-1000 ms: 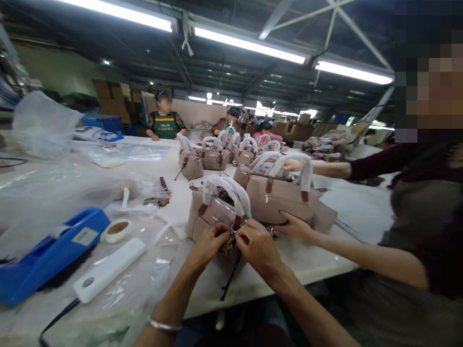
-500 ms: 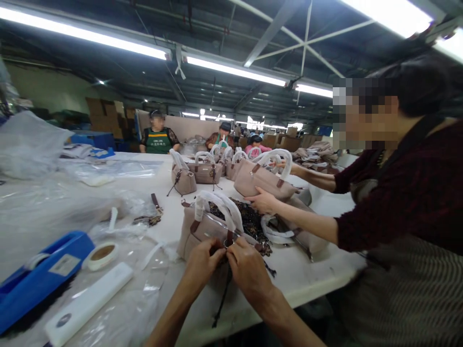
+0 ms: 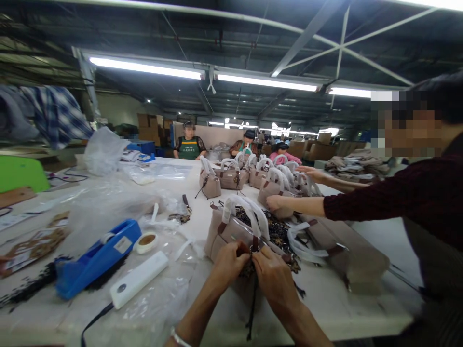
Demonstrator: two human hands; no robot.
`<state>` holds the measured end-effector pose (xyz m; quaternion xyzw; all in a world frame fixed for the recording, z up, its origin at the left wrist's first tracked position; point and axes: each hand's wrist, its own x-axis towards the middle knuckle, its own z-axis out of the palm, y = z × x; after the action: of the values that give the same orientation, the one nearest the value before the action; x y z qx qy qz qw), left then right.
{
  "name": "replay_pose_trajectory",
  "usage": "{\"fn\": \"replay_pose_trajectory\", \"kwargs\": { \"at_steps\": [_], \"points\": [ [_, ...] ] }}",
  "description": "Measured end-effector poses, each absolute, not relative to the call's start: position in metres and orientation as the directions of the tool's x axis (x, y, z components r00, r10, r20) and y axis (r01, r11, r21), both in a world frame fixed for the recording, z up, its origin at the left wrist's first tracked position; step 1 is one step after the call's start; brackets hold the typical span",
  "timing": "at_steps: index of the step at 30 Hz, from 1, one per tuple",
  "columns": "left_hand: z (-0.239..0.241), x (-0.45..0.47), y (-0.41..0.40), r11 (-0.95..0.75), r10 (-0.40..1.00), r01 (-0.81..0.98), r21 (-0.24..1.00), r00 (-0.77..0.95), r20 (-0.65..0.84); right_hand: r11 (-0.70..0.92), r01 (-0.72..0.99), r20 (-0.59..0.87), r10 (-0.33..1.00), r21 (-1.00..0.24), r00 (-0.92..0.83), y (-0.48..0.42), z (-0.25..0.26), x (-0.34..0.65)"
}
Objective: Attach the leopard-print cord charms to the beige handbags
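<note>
A beige handbag [image 3: 220, 236] with brown trim stands upright on the table in front of me, its handles [image 3: 246, 212] wrapped in white film. At the base of the near handle, my left hand [image 3: 229, 267] is closed, fingertips pinched on a dark cord by a metal ring. Beside it, almost touching, my right hand [image 3: 275, 272] pinches the same spot. Below the fingers the dark cord [image 3: 252, 308] hangs down the bag's side. What exactly lies between the fingertips is mostly hidden. Behind the bag spreads a pile of dark, patterned straps [image 3: 280, 231].
To the left are a blue tape dispenser [image 3: 97, 260], a tape roll [image 3: 146, 241], a white oblong device [image 3: 139, 279] and clear plastic bags [image 3: 104, 207]. A co-worker's hand [image 3: 277, 203] touches another bag on the right. More handbags [image 3: 231, 179] stand farther back, where several people sit.
My view has swung left, so everything sits farther right in the picture. My hands keep their pinch at the ring. The co-worker's bag has been lowered among the others at the back.
</note>
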<state>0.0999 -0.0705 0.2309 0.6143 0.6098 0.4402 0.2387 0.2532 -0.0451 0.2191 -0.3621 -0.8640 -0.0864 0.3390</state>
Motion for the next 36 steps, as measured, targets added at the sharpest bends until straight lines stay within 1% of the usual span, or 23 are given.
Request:
{"fn": "replay_pose_trajectory", "kwargs": {
  "at_steps": [2,4,6,7,8,10,12,14,15,19,24,30,36],
  "points": [
    [0.235,0.102,-0.073,-0.206,0.94,0.564,0.8,-0.113,0.322,0.735,0.651,0.627,0.602,-0.191,-0.495,-0.046,0.223,0.254],
    [0.24,0.103,-0.076,-0.283,0.911,0.553,0.784,-0.102,0.401,0.749,0.577,0.618,0.631,-0.328,-0.468,-0.046,0.23,0.256],
    [0.243,0.104,-0.078,-0.324,0.896,0.489,0.81,-0.117,0.429,0.719,0.51,0.617,0.683,-0.473,-0.39,-0.046,0.24,0.259],
    [0.243,0.103,-0.078,-0.326,0.9,0.435,0.839,-0.129,0.417,0.679,0.487,0.6,0.726,-0.55,-0.336,-0.045,0.245,0.261],
    [0.243,0.103,-0.078,-0.32,0.91,0.368,0.873,-0.137,0.392,0.619,0.465,0.558,0.781,-0.633,-0.281,-0.044,0.25,0.262],
    [0.239,0.102,-0.076,-0.301,0.933,0.203,0.932,-0.138,0.331,0.452,0.399,0.4,0.892,-0.798,-0.211,-0.04,0.258,0.265],
    [0.235,0.1,-0.073,-0.281,0.95,0.048,0.959,-0.131,0.285,0.29,0.323,0.227,0.949,-0.901,-0.22,-0.037,0.263,0.265],
    [0.233,0.099,-0.07,-0.252,0.962,-0.02,0.967,-0.117,0.249,0.2,0.286,0.124,0.957,-0.937,-0.263,-0.034,0.266,0.263],
    [0.233,0.098,-0.069,-0.233,0.967,-0.003,0.972,-0.11,0.232,0.182,0.286,0.099,0.954,-0.941,-0.282,-0.033,0.267,0.262],
    [0.231,0.097,-0.066,-0.174,0.974,0.175,0.969,-0.113,0.195,0.143,0.312,0.054,0.959,-0.939,-0.276,-0.033,0.267,0.258],
    [0.228,0.1,-0.068,-0.187,0.968,0.152,0.971,-0.143,0.208,0.141,0.281,0.064,0.962,-0.949,-0.267,-0.035,0.262,0.259],
    [0.232,0.101,-0.072,-0.125,0.988,0.215,0.969,-0.066,0.142,0.123,0.225,0.07,0.971,-0.966,-0.229,-0.037,0.257,0.256],
    [0.234,0.103,-0.073,-0.13,0.986,0.229,0.965,-0.073,0.15,0.141,0.167,0.102,0.97,-0.976,-0.22,-0.038,0.251,0.254]
  ]
}}
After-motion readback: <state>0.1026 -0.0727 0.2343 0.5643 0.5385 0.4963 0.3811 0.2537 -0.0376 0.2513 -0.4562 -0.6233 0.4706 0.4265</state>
